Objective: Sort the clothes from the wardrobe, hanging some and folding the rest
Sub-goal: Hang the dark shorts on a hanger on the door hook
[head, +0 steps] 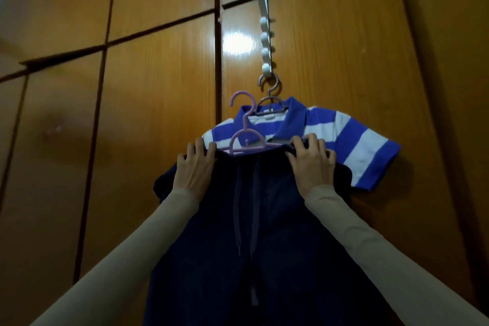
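**Both hands grip dark trousers at the waistband**

The left hand point(194, 169) and right hand point(312, 164) each curl their fingers over the waistband of the navy drawstring trousers point(254, 246), held up on a pink hanger point(244, 140). Just behind, a blue-and-white striped polo shirt point(344, 135) hangs from a white over-door hook rack point(266, 42) on the wooden wardrobe door point(330, 47).

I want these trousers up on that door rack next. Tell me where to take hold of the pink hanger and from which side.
Pinch the pink hanger at its neck, just below the hook, coming from the front. Both hands, left and right, hold the dark trousers at the waistband, covering its arms; the neck stands bare above, so the hook stays free for the white rack.
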